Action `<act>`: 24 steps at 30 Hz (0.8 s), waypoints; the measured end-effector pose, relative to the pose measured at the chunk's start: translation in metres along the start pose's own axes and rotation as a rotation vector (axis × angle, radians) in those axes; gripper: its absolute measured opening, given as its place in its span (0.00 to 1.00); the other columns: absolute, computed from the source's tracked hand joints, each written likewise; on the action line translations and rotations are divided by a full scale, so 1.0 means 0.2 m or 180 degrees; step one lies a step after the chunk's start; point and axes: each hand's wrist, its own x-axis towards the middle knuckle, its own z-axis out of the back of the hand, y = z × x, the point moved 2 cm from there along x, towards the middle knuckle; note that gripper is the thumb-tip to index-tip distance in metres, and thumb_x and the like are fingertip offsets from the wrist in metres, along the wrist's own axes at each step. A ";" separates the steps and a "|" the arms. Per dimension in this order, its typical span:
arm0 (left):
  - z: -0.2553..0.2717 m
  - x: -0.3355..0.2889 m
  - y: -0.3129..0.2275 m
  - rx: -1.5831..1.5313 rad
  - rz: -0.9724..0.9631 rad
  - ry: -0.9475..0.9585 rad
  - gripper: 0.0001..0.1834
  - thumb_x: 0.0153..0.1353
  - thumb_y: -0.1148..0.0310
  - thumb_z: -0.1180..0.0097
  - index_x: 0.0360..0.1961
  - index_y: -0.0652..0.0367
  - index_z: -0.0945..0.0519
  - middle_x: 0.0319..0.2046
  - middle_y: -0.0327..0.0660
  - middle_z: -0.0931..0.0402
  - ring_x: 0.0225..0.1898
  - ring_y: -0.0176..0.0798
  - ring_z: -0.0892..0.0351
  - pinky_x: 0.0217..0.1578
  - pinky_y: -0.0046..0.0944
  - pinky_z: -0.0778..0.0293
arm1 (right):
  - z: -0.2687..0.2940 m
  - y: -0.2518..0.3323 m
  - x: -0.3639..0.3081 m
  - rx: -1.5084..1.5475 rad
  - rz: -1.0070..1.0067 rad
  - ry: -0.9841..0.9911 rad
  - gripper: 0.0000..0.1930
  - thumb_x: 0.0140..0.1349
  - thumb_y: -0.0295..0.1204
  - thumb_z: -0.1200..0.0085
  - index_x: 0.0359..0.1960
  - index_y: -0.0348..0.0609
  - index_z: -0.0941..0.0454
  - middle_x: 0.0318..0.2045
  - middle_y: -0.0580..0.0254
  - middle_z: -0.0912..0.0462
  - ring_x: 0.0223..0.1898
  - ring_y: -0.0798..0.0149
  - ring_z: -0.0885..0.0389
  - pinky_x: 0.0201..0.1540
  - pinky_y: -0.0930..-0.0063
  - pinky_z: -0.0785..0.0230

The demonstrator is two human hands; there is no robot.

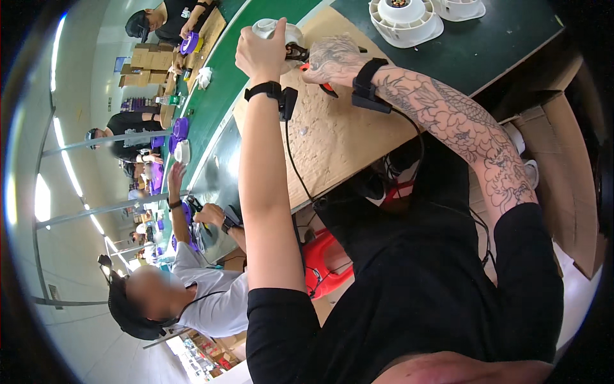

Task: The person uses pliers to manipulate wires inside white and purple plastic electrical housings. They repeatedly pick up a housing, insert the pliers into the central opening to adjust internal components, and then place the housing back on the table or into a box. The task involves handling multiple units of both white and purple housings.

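Note:
My left hand (261, 54) is wrapped round a small white round plastic part (289, 32) at the far edge of the cardboard sheet (345, 128). Its thumb points up along the part. From the right, my tattooed right hand (336, 56) grips pliers with red-and-black handles (328, 89). Their dark jaws (295, 52) meet the white part beside my left hand; exactly what they bite on is too small to tell. Both wrists wear black straps with small boxes and cables.
White ribbed plastic housings (406, 22) stand on the dark green table at the far right. An open cardboard box (556, 166) is at the right, and a red stool (323, 262) below the table edge. A co-worker in a white shirt (214, 297) works close on my left.

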 end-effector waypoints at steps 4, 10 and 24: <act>0.02 0.01 0.07 0.0024 0.0123 0.0049 0.48 0.50 0.30 0.34 0.52 0.68 0.18 0.46 0.59 0.15 0.50 0.60 0.15 0.53 0.53 0.22 | 0.00 0.08 -0.01 -0.0489 0.0277 -0.0242 0.20 0.45 0.48 0.42 0.28 0.43 0.14 0.29 0.53 0.13 0.33 0.52 0.17 0.41 0.59 0.27; 0.00 0.04 0.02 -0.0055 0.0070 0.0126 0.43 0.49 0.31 0.33 0.45 0.66 0.18 0.43 0.55 0.14 0.45 0.58 0.14 0.47 0.53 0.20 | 0.09 0.07 0.11 0.0958 -0.0962 0.1243 0.14 0.41 0.46 0.41 0.23 0.51 0.19 0.25 0.60 0.17 0.27 0.59 0.22 0.34 0.63 0.31; 0.05 0.11 0.69 -0.2795 0.1890 0.1246 0.38 0.59 0.35 0.36 0.49 0.64 0.13 0.42 0.47 0.12 0.43 0.40 0.13 0.45 0.40 0.19 | 0.25 -0.01 -0.21 0.1049 -0.0610 0.1445 0.14 0.47 0.41 0.43 0.20 0.42 0.28 0.17 0.67 0.29 0.19 0.67 0.31 0.23 0.71 0.41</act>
